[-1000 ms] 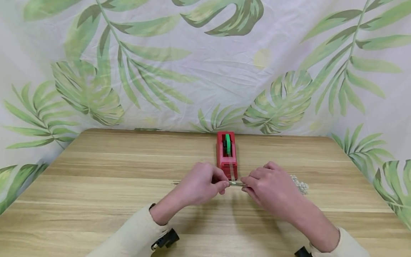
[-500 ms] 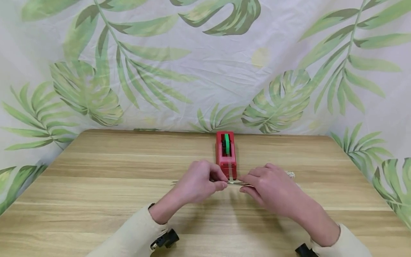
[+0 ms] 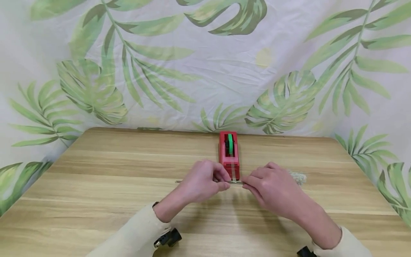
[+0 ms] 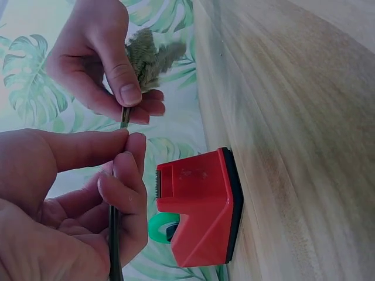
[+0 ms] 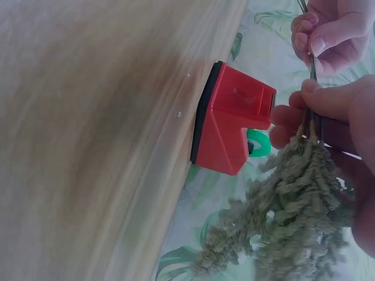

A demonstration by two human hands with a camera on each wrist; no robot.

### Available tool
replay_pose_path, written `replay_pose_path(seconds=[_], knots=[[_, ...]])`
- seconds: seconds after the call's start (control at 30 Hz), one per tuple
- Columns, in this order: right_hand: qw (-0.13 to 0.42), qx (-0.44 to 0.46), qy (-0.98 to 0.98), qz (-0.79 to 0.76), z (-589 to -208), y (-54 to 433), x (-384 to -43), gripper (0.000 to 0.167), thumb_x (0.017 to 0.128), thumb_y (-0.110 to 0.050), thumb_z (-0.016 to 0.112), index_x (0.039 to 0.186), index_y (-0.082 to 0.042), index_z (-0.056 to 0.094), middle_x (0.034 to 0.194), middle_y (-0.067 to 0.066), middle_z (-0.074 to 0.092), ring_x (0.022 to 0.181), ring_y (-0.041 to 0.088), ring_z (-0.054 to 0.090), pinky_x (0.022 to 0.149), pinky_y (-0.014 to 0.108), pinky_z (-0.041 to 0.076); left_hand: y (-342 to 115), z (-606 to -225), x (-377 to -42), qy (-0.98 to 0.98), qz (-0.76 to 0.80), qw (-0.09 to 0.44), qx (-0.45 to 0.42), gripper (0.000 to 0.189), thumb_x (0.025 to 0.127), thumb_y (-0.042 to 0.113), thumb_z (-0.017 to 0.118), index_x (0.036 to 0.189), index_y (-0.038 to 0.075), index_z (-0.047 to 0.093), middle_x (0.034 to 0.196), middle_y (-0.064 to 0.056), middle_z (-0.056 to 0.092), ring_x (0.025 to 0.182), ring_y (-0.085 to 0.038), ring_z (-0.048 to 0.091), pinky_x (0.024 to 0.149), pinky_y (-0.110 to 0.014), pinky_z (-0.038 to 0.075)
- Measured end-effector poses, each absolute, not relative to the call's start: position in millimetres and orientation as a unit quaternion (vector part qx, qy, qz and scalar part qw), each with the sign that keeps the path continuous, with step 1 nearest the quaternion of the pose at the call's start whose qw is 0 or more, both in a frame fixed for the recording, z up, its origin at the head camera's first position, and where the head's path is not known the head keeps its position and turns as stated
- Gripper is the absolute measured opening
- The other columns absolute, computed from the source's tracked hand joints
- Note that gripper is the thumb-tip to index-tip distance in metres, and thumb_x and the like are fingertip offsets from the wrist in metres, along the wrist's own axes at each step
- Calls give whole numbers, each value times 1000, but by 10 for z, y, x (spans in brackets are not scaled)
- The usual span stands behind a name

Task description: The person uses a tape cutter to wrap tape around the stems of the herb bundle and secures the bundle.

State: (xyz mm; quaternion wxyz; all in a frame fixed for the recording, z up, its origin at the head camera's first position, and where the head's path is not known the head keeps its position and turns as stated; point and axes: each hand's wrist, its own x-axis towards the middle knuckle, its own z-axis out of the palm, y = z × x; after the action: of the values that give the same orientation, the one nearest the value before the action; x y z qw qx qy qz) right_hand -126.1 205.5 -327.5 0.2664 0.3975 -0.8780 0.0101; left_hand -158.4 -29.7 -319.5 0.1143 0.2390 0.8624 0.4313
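A bunch of dried flowers with fluffy grey-green heads (image 5: 299, 199) is held sideways between my two hands, near the front of the red tape dispenser (image 3: 229, 163). My left hand (image 3: 202, 182) pinches the thin stems (image 3: 237, 182) between thumb and fingers, their ends sticking out to the left. Closer to the heads, my right hand (image 3: 273, 187) grips the same stems with thumb and fingertips. A clear strip of tape (image 3: 233, 173) runs down from the dispenser's front to the stems in the gap between my hands. The flower heads are mostly hidden behind the right hand in the head view.
A green tape roll (image 3: 230, 143) sits inside the dispenser, near the far edge of the wood-grain table (image 3: 144, 153). Behind the table hangs a leaf-printed cloth (image 3: 224, 78). Small white specks (image 5: 179, 114) lie on the tabletop.
Half a second ago the stems fanned out near my right fingers; now they lie close together in a line. The flower heads have turned and show more again. Both hands stay in nearly the same place.
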Motion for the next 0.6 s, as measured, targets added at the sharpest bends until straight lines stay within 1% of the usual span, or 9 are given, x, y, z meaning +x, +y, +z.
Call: replay_pose_path(seconds=[0.13, 0.2, 0.27, 0.37, 0.5, 0.6], knots=[[307, 410, -859, 6, -3300, 2051, -1284, 12, 81, -20, 91, 89, -18, 83, 80, -7, 79, 75, 10, 75, 73, 32, 55, -300, -3199, -1593, 860, 428, 122, 248, 7, 94, 7, 78, 90, 11, 74, 82, 3, 70, 73, -9, 61, 66, -22, 50], [320, 415, -852, 5, -3308, 2053, -1292, 13, 79, -19, 92, 87, -18, 83, 78, -8, 78, 72, 10, 74, 71, 31, 54, -304, -3196, -1596, 862, 422, 123, 253, 6, 97, 9, 75, 91, 11, 75, 82, 3, 69, 73, -10, 60, 65, -22, 49], [330, 418, -846, 5, -3310, 2051, -1295, 13, 78, -19, 93, 86, -17, 82, 76, -7, 78, 70, 10, 74, 69, 30, 53, -305, -3191, -1600, 865, 416, 126, 251, 8, 99, 11, 71, 93, 10, 76, 82, 4, 71, 72, -10, 60, 65, -23, 48], [340, 419, -842, 4, -3308, 2045, -1296, 13, 77, -19, 93, 84, -17, 82, 74, -8, 77, 68, 9, 73, 67, 30, 52, -308, -3183, -1606, 869, 407, 133, 249, 18, 103, 14, 65, 93, 8, 79, 81, 2, 74, 64, -9, 55, 59, -23, 45], [342, 418, -842, 0, -3303, 2030, -1292, 14, 76, -20, 94, 83, -18, 82, 74, -8, 77, 68, 9, 73, 66, 29, 51, -311, -3178, -1608, 871, 395, 149, 252, 24, 105, 13, 62, 92, 6, 81, 76, 0, 75, 55, -8, 45, 52, -22, 36], [339, 416, -844, -2, -3303, 2014, -1292, 14, 76, -21, 94, 83, -19, 82, 74, -7, 78, 68, 9, 74, 65, 29, 52, -314, -3179, -1605, 870, 395, 158, 251, 23, 105, 12, 62, 93, 6, 81, 73, 2, 74, 57, -8, 44, 52, -22, 34]])
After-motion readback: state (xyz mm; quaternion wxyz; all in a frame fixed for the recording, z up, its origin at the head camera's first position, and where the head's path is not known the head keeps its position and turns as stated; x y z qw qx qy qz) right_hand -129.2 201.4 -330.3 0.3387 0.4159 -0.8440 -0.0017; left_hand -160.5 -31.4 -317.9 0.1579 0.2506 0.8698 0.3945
